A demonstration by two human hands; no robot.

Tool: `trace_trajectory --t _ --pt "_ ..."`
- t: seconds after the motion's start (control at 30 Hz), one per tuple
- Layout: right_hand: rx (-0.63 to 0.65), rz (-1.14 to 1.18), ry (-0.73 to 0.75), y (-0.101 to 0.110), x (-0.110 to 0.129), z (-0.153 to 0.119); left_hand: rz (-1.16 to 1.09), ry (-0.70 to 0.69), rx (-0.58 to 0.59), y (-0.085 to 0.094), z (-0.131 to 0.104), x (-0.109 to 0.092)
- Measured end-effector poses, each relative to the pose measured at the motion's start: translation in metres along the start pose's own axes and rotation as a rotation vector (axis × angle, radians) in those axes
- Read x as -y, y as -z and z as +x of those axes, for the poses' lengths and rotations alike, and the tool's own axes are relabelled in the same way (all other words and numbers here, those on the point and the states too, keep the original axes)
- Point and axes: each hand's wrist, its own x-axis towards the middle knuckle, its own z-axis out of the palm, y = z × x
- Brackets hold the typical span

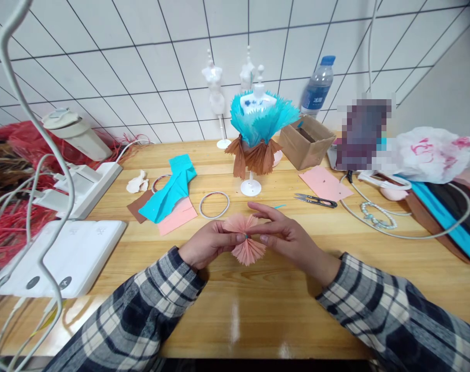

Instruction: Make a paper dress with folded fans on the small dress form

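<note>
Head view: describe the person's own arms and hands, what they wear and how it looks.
The left hand and right hand are bare, with no gloves. The left sleeve and right sleeve match: long, loose plaid, black or very dark blue, off-white and grey, ending around the wrists. No lettering shows on them.

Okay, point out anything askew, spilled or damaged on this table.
Nothing looks spilled. The turquoise paper lies twisted and creased over a flatter pink piece, and the pink sheet by the snips has dark marks, too small to identify.
</note>
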Motion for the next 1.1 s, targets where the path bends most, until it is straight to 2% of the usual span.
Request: trace_trajectory --t 0.13,0.27,0.37,0.5,0.7,0.77,0.83,1.0,1.03,1.1 --pt "-0.104 -0.104 0.030 0.0032 0.0015 0.0015 0.061 0.056 0.001 0.0006 0.0000 -0.0010" --pt "-0.033 -0.430 0.261 0.0024 0.0017 0.0025 0.105 0.068 0.064 -0.0009 -0.0010 -0.0036" --pt "-0.014 -0.575 0.382 0.0012 0.0012 0.0027 0.147 0.075 0.127 -0.0018 -0.0017 -0.0050" --pt "-0.080 -0.593 0.384 0.0014 -0.0002 0.0030 0.176 0.060 0.116 -0.0002 -0.0017 -0.0048" --pt "-0.135 -0.594 0.341 0.0013 -0.0026 0.0033 0.010 0.028 0.165 0.0015 -0.0016 -0.0051" --pt "-0.143 -0.608 0.324 0.0018 -0.0030 0.0034 -0.001 0.010 0.137 0.0013 -0.0012 -0.0046" --pt "-0.146 -0.625 0.323 0.0024 -0.0031 0.0035 -0.007 -0.025 0.059 0.0017 -0.0001 -0.0031" --pt "-0.150 -0.700 0.334 0.0034 -0.0001 0.0022 0.139 -0.265 -0.202 0.0009 0.0044 0.0020" --pt "-0.160 -0.726 0.350 0.0033 0.0014 0.0015 0.147 -0.277 -0.212 -0.0008 0.0049 0.0027" --pt "-0.184 -0.771 0.390 0.0025 0.0050 -0.0002 0.098 -0.240 -0.152 -0.0056 0.0053 0.0035"
